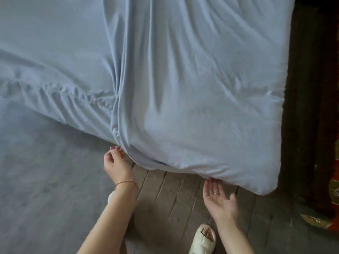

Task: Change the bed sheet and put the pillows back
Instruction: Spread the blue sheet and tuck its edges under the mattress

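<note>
Bed sheet (183,79) draped over mattress corner, above floor planks (165,208). Left hand (115,162) at sheet's near edge; right hand (218,197) further right, under that edge.
</note>
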